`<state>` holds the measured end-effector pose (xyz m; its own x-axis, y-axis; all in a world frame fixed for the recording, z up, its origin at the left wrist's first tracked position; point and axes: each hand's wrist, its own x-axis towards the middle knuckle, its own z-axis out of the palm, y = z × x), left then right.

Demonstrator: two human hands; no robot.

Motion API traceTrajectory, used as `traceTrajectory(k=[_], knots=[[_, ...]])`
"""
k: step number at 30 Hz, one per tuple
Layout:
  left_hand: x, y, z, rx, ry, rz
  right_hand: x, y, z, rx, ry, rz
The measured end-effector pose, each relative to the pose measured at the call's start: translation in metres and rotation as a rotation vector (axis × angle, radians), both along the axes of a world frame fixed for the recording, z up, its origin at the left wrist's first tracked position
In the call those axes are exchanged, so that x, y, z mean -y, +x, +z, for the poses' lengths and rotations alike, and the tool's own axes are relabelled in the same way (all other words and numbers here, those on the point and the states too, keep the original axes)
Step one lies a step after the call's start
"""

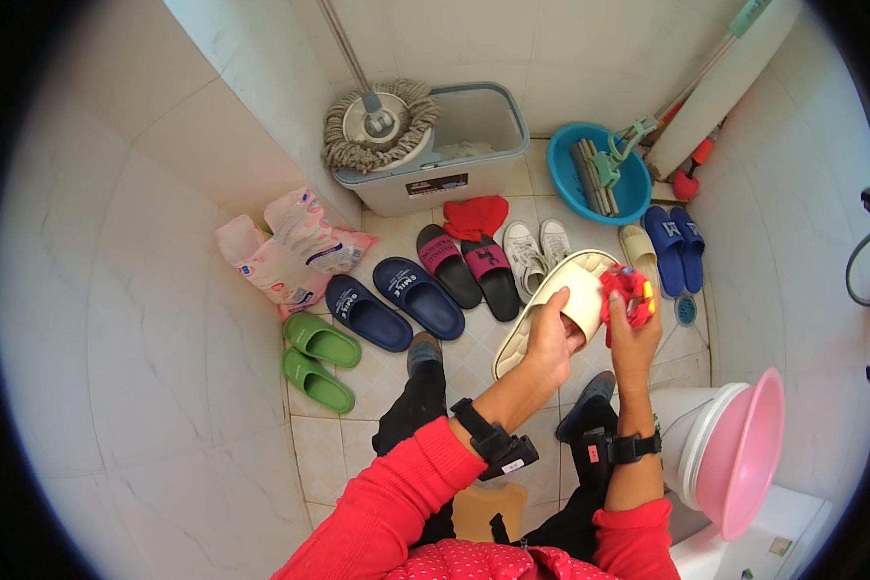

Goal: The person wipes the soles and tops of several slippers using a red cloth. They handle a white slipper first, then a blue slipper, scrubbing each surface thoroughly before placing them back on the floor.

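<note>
My left hand (553, 335) grips a cream slide sandal (576, 293) by its strap, with the quilted footbed facing up. Bunched in my right hand (634, 344) is a red cloth (626, 296) with yellow and blue patches, held against or just beside the sandal's right side. Another cream slide (638, 250) stands on the floor beyond the cloth, partly hidden. Just past the held sandal sits a pair of white sneakers (525, 259). To their left are black slides with magenta straps (491, 279), and a second red cloth (476, 216) lies at their toes.
Navy slides (418, 297), green slides (322, 341) and a pink plastic package (297, 250) line the left. Behind stands a mop bucket (435, 177) with a string mop (380, 125). A blue basin (598, 170) holds a sponge mop (596, 177). Blue slides (673, 250), a floor drain (686, 310) and a pink basin (743, 453) are right.
</note>
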<state>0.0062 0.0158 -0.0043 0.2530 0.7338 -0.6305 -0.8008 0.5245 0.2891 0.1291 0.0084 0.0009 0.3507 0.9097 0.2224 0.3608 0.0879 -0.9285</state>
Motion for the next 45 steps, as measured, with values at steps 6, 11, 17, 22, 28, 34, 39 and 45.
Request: traceTrajectory(k=[6,11,17,22,28,34,39,45], knots=[[-0.003,-0.003,0.006,-0.031,0.022,0.080,0.004,0.007,0.007,-0.205,0.086,0.026],[-0.002,-0.009,0.010,-0.037,0.010,0.045,0.011,-0.017,0.007,0.283,0.170,0.263],[0.000,-0.006,0.016,-0.070,0.042,-0.021,0.001,-0.002,-0.001,0.142,0.029,-0.076],[-0.001,-0.008,0.019,-0.061,0.069,0.014,0.000,0.010,0.002,-0.121,0.096,-0.073],[-0.001,-0.012,0.015,-0.114,0.029,0.024,0.010,-0.013,0.004,0.310,0.200,0.172],[-0.003,-0.017,0.004,-0.082,0.089,-0.030,0.001,0.008,-0.002,0.239,0.014,-0.184],[-0.005,-0.020,0.003,-0.054,0.081,0.093,-0.002,0.013,-0.010,-0.245,-0.094,-0.040],[-0.003,-0.013,0.007,-0.124,0.064,0.175,0.007,-0.012,-0.023,-0.503,-0.242,0.248]])
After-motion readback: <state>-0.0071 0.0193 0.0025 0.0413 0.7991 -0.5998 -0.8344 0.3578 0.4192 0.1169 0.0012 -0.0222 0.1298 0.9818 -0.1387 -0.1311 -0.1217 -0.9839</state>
